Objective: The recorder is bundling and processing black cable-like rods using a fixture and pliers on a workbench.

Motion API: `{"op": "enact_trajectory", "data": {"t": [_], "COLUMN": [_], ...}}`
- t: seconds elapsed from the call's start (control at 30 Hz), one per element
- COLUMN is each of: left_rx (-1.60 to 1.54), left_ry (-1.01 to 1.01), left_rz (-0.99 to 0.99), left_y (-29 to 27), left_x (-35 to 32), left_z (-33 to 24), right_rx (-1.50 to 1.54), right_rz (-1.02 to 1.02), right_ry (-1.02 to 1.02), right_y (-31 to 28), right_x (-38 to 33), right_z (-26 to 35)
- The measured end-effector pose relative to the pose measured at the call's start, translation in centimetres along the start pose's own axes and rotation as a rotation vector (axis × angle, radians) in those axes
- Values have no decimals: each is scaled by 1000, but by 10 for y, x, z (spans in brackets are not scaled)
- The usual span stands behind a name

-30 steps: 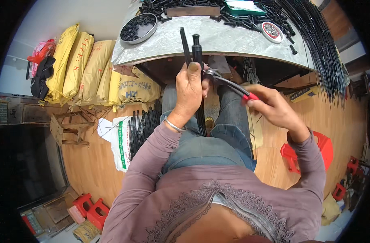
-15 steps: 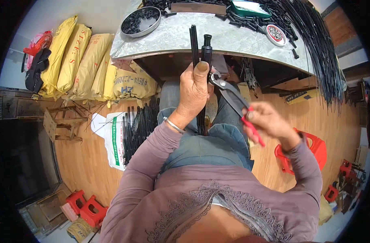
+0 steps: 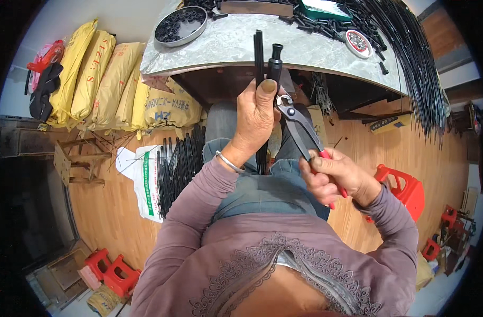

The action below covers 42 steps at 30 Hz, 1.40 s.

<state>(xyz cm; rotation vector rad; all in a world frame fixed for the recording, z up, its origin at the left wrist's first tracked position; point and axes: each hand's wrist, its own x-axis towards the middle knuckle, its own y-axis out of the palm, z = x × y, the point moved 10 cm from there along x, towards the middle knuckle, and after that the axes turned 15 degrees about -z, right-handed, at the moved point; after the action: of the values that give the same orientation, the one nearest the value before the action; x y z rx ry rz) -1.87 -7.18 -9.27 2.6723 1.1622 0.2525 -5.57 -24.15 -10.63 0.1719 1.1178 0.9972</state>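
Observation:
My left hand [image 3: 254, 120] is closed around several thin black rods [image 3: 259, 55] and a black tubular piece with a flared end [image 3: 274, 64]. They stand side by side, pointing away from me, with the thumb pressed on the tube. In my right hand [image 3: 334, 177] is a pair of pincers [image 3: 299, 129] with a dark metal head and red grips, my fingers wrapped around both handles. The pincers' jaws rest beside the left thumb, against the tube's lower part; what lies between them is too small to tell.
Ahead is a grey marbled table [image 3: 241, 39] bearing a round tray [image 3: 180, 26] of small black parts, a small dish [image 3: 358, 43] and a green box [image 3: 326, 11]. Long black rods [image 3: 421, 74] overhang its right end. Yellow sacks [image 3: 99, 79] stand left; a red stool [image 3: 405, 193] is right.
My right hand has moved left and toward me, and now wraps both pincer handles, which are closer together. The left hand with the rods and tube has barely shifted.

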Motion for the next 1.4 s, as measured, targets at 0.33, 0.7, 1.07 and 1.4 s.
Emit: {"op": "enact_trajectory", "data": {"t": [0.33, 0.7, 1.07, 1.4], "left_rx": [-161, -61, -133, -97], "left_ry": [-168, -151, -208, -207], "left_rz": [131, 66, 163, 143], "left_y": [8, 1, 16, 18], "left_x": [-6, -2, -5, -5], "left_z": [8, 4, 5, 8], "right_rx": [-471, -58, -557, -669], "right_rz": [-140, -92, -211, -244], "right_ry": [-156, -70, -169, -158], "right_y": [-7, 9, -22, -19], "right_x": [-13, 17, -15, -25], "right_z": [46, -4, 63, 59]}}
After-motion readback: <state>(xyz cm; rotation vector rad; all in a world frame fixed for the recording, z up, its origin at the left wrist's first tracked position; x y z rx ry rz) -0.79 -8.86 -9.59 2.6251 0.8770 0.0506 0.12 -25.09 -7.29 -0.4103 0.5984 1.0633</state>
